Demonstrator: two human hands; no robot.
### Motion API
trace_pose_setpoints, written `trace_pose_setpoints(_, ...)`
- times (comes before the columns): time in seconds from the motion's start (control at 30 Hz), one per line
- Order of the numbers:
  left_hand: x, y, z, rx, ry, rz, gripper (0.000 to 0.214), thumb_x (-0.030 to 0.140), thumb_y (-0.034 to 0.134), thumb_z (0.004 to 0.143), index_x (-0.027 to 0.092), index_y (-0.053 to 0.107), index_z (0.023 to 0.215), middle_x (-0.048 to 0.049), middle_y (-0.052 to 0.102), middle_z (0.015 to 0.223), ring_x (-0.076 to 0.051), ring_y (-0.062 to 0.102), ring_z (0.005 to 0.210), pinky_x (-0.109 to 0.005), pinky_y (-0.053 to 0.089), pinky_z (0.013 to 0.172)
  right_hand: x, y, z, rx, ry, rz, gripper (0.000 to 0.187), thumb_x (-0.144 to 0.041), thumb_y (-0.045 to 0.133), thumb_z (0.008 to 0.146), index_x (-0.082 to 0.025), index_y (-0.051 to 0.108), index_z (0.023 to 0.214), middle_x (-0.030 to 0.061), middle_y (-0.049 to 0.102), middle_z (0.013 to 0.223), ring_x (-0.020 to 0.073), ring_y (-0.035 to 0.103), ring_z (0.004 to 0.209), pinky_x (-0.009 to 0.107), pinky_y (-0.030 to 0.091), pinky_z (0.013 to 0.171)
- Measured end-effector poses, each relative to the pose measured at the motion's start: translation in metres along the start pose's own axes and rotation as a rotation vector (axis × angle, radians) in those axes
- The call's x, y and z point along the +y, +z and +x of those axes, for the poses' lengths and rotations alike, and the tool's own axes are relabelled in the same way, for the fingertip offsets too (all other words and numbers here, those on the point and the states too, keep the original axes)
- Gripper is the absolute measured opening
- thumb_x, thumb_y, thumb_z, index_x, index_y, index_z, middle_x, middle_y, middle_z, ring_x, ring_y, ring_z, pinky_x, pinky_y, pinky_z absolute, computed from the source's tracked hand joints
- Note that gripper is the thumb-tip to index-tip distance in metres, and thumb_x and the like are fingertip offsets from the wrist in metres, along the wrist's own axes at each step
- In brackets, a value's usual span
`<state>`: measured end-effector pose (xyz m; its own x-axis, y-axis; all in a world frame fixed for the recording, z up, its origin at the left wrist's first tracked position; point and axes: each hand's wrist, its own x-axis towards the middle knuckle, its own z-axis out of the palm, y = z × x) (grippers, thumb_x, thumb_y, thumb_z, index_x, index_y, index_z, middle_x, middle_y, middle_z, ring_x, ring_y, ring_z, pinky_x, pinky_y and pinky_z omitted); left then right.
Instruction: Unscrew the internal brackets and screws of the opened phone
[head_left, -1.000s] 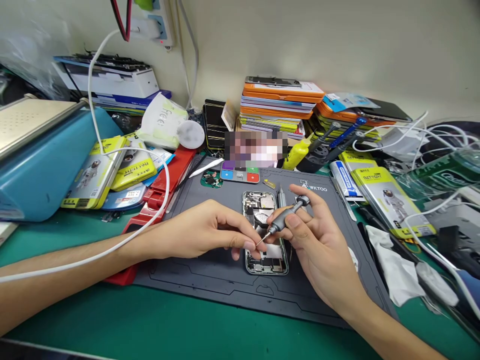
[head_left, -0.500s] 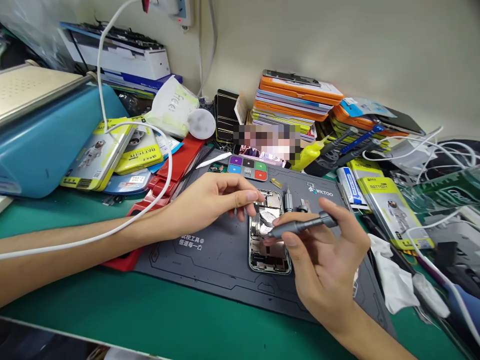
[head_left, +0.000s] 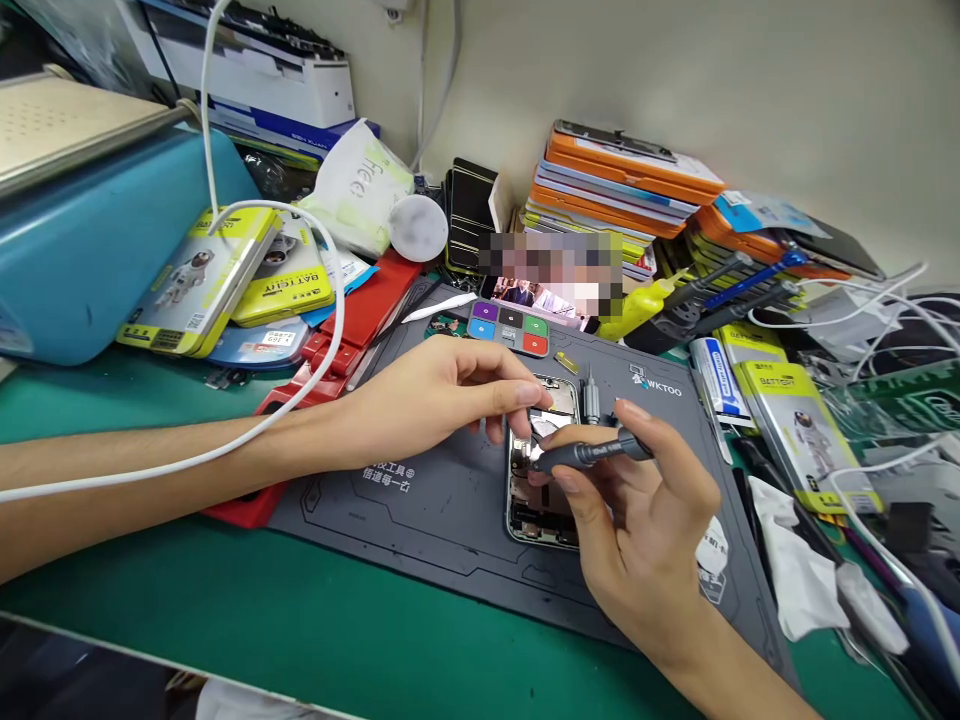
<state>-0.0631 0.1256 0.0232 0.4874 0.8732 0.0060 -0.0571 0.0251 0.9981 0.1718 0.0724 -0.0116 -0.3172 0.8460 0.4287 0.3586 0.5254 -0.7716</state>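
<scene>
An opened smartphone (head_left: 541,500) with bare inner parts lies on a dark grey work mat (head_left: 450,530). My right hand (head_left: 645,510) is wrapped round a grey precision screwdriver (head_left: 592,453), its index finger on the end cap. The tool slants down to the left, its tip over the phone's left inner side; whether it touches is unclear. Over the phone's upper left part, my left hand (head_left: 480,385) has thumb and index finger pinched together. What they hold, if anything, is too small to make out.
Another screwdriver (head_left: 591,395) lies behind the phone. A multicoloured tile holder (head_left: 508,328) and a lit phone screen (head_left: 544,298) are further back. Yellow battery boxes (head_left: 814,430) stand right; a red tool (head_left: 322,360) lies left. A white cable (head_left: 337,310) passes over my left forearm.
The camera view has shifted slightly, moving the scene right. My right hand and the screwdriver have moved left relative to the phone. My left hand stays pinched over it.
</scene>
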Motion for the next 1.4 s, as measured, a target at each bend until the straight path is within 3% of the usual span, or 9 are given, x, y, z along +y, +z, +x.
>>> trace_pose_setpoints(0.27,0.003,0.0,-0.001,-0.022,-0.03,-0.016,0.02,0.032,0.072,0.105,0.015,0.077,0.096,0.0004,0.078,0.087,-0.009,0.067,0.077,-0.02,0.054,0.073,0.002,0.0,-0.001,-0.037,-0.009,-0.036,0.072,-0.006,0.062,0.103,-0.042,0.032,0.158,0.0118,0.065,0.149,0.034,0.072,0.132,0.059,0.069,0.094)
trace_pose_setpoints(0.4,0.004,0.0,-0.002,-0.045,-0.028,0.0,0.022,0.032,0.07,0.106,0.015,0.076,0.093,0.001,0.077,0.087,-0.009,0.066,0.078,-0.019,0.053,0.073,0.003,-0.002,-0.001,-0.044,-0.063,-0.067,0.083,-0.004,0.063,0.102,-0.047,0.03,0.165,0.008,0.059,0.159,0.0292,0.075,0.125,0.052,0.069,0.096)
trace_pose_setpoints(0.53,0.003,0.0,-0.001,-0.052,-0.012,0.017,0.024,0.035,0.07,0.106,0.016,0.076,0.092,0.0008,0.077,0.087,-0.009,0.067,0.078,-0.02,0.053,0.075,-0.001,-0.012,0.003,-0.064,-0.15,-0.192,0.084,-0.006,0.062,0.103,-0.048,0.031,0.169,0.0031,0.066,0.156,0.0281,0.079,0.115,0.047,0.069,0.093)
trace_pose_setpoints(0.67,0.003,0.0,-0.001,-0.047,-0.057,0.049,0.023,0.037,0.072,0.105,0.017,0.077,0.095,0.0011,0.078,0.087,-0.011,0.066,0.077,-0.022,0.052,0.074,-0.007,-0.02,0.009,-0.044,-0.291,-0.311,0.078,-0.005,0.06,0.102,-0.037,0.039,0.17,0.0055,0.071,0.151,0.03,0.079,0.118,0.045,0.069,0.093)
trace_pose_setpoints(0.77,0.003,0.0,-0.003,-0.025,-0.098,0.069,0.024,0.04,0.071,0.104,0.018,0.077,0.096,0.001,0.079,0.087,-0.012,0.066,0.076,-0.024,0.051,0.074,-0.009,-0.019,0.011,-0.008,-0.38,-0.281,0.076,0.002,0.056,0.1,-0.029,0.044,0.168,0.0068,0.074,0.147,0.024,0.08,0.113,0.038,0.069,0.091)
trace_pose_setpoints(0.9,0.002,-0.001,-0.003,0.026,-0.098,0.087,0.027,0.044,0.071,0.104,0.019,0.077,0.096,0.001,0.078,0.085,-0.013,0.064,0.076,-0.025,0.05,0.073,-0.009,-0.019,0.011,-0.046,-0.35,-0.28,0.075,0.001,0.056,0.1,-0.029,0.044,0.168,0.0081,0.073,0.149,0.0256,0.076,0.122,0.04,0.068,0.096)
trace_pose_setpoints(1.03,0.002,0.001,-0.002,0.03,-0.088,0.152,0.03,0.046,0.068,0.105,0.019,0.077,0.095,0.0008,0.077,0.088,-0.014,0.065,0.077,-0.028,0.049,0.075,-0.008,-0.02,0.01,-0.052,-0.34,-0.273,0.077,0.003,0.056,0.099,-0.031,0.045,0.167,0.008,0.077,0.138,0.0232,0.077,0.114,0.035,0.067,0.089)
trace_pose_setpoints(1.2,-0.002,0.001,-0.001,0.099,-0.069,0.309,0.035,0.053,0.066,0.104,0.02,0.076,0.098,0.0015,0.075,0.092,-0.015,0.066,0.08,-0.029,0.048,0.075,-0.005,-0.021,0.01,-0.073,-0.34,-0.219,0.078,0.005,0.054,0.098,-0.029,0.045,0.167,0.009,0.075,0.139,0.023,0.074,0.118,0.036,0.064,0.096)
trace_pose_setpoints(1.4,-0.008,-0.002,-0.001,0.075,-0.079,0.349,0.035,0.055,0.065,0.105,0.022,0.076,0.102,0.0023,0.076,0.094,-0.016,0.066,0.082,-0.03,0.048,0.077,-0.002,-0.022,0.007,-0.128,-0.335,-0.191,0.082,0.009,0.049,0.096,-0.027,0.04,0.169,0.0105,0.071,0.142,0.0222,0.068,0.127,0.038,0.06,0.104)
